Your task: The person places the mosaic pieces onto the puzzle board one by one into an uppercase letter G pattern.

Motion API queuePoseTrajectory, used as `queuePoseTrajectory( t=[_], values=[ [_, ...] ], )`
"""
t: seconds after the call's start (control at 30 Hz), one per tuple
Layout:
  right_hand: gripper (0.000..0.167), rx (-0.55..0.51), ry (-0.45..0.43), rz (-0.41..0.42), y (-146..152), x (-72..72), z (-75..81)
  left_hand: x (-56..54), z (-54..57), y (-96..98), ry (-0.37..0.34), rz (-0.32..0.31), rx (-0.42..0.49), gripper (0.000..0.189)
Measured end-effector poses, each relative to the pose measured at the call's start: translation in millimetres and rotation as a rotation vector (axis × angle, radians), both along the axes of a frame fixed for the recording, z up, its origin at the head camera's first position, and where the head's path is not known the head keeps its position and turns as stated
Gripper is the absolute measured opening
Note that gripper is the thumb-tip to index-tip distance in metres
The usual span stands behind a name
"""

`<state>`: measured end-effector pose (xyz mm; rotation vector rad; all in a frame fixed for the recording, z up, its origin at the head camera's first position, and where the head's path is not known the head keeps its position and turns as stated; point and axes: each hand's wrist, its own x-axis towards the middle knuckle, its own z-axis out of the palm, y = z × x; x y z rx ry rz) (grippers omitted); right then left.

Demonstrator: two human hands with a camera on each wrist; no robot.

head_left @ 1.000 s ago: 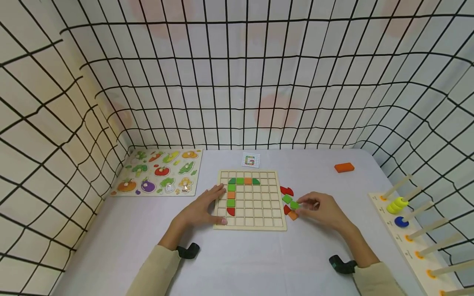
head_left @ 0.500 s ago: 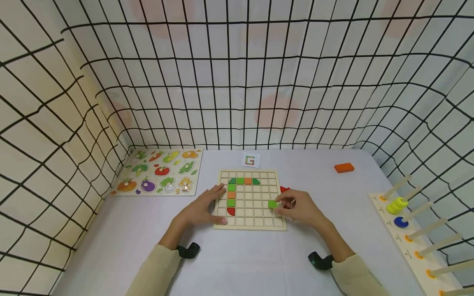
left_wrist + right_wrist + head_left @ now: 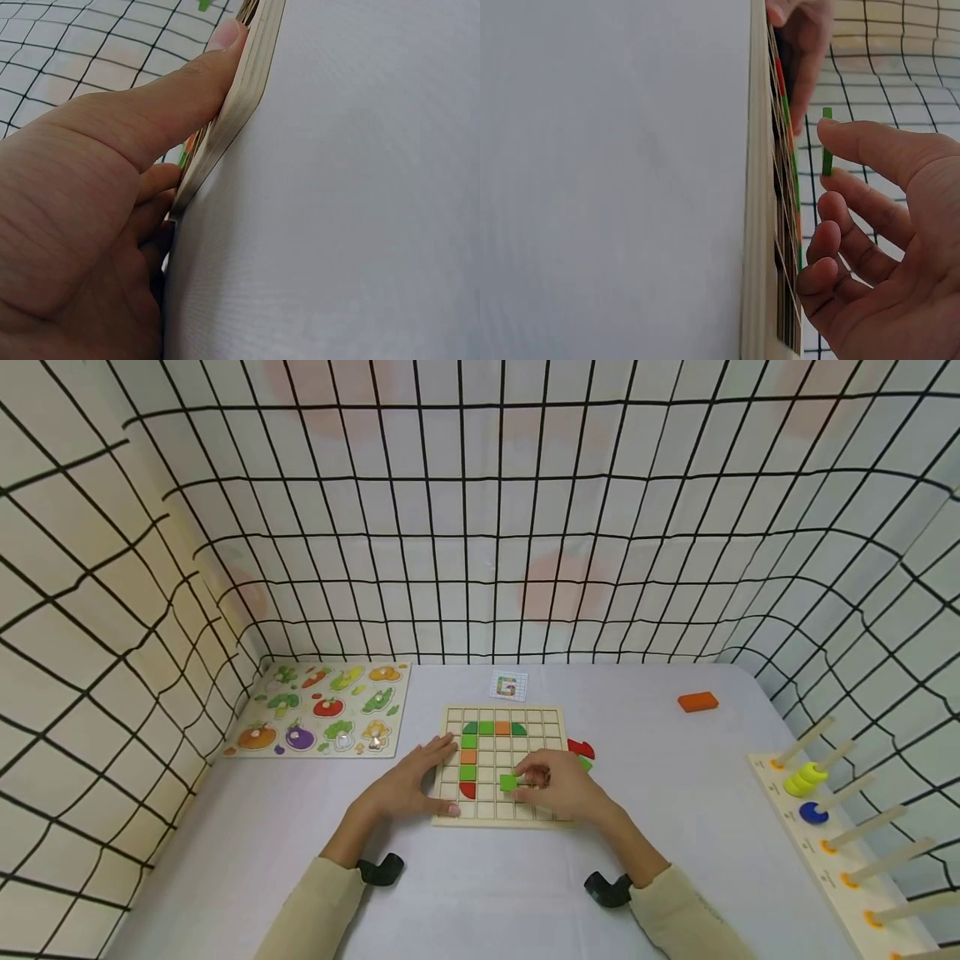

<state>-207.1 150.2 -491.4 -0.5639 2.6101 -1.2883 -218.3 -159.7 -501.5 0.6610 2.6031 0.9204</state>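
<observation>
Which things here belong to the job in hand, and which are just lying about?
Belonging to the job:
green tile, pinched in the right hand
grid board, touched by the left hand
coloured pieces set on it
loose pieces at its right
G card, apparently the pattern

Apparently just lying about:
vegetable puzzle
orange block
peg stand

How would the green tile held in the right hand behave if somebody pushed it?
Pinched by the right hand, the green tile shows no bend: probably stiff. Its thinness suggests low weight. Square and flat, it would likely slide, not roll.
</observation>
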Motion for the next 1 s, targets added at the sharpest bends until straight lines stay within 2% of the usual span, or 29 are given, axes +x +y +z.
queuePoseTrajectory(
  t=[0.17, 0.3, 0.47, 0.73, 1.0],
  values=[
    [0.018, 0.011, -0.014, 0.038, -16, 1.5, -1.6, 0.3, 0.4, -0.6, 0.004, 0.007, 0.004, 0.107],
    [0.018, 0.001, -0.017, 0.033, -23, 1.9, 0.4, -0.9, 0.7, -0.9, 0.009, 0.008, 0.004, 0.106],
    [0.018, 0.041, 0.007, 0.037, -30, 0.5, -2.0, -2.3, -0.1, -1.0, -0.002, 0.009, -0.010, 0.107],
    [0.018, 0.089, 0.024, 0.002, -35, 2.5, -5.0, -1.5, -1.9, -0.2, -0.002, 0.011, 0.005, 0.107],
    [0.018, 0.092, 0.034, -0.012, -38, 4.7, -5.4, -2.1, -4.6, 0.0, -0.009, 0.024, 0.002, 0.107]
  ],
)
